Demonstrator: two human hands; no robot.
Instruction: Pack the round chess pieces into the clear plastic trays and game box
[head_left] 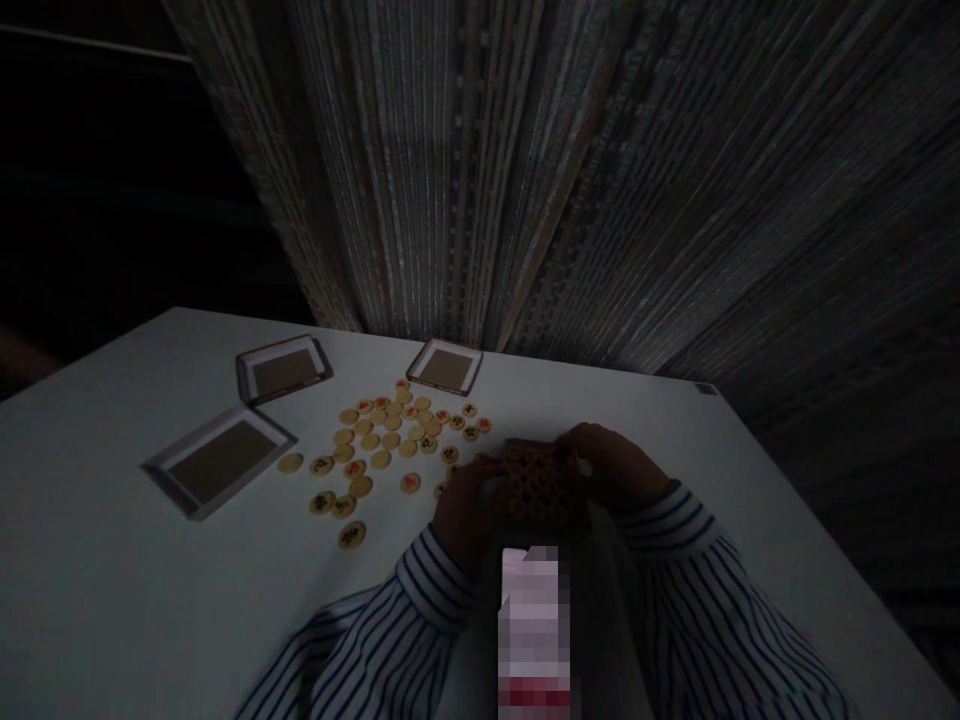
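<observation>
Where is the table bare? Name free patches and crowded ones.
Table free: near left, between the nearest tray and left sleeve; also right of the right hand. Crowded: the middle, with pieces between that tray and the left hand, then the dark block.

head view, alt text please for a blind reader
Left hand and right hand, in striped blue-and-white sleeves, flank a dark rectangular tray of round shapes on a white table. At left lie round yellowish pieces, some marked red or black, and three brown-bottomed rectangular boxes.

Dim indoor rm — exact type unclear, leisure-ish: wht table [712,460] w/ xiangqi pcs [391,440], striped fabric-like surface [420,200] behind.
</observation>
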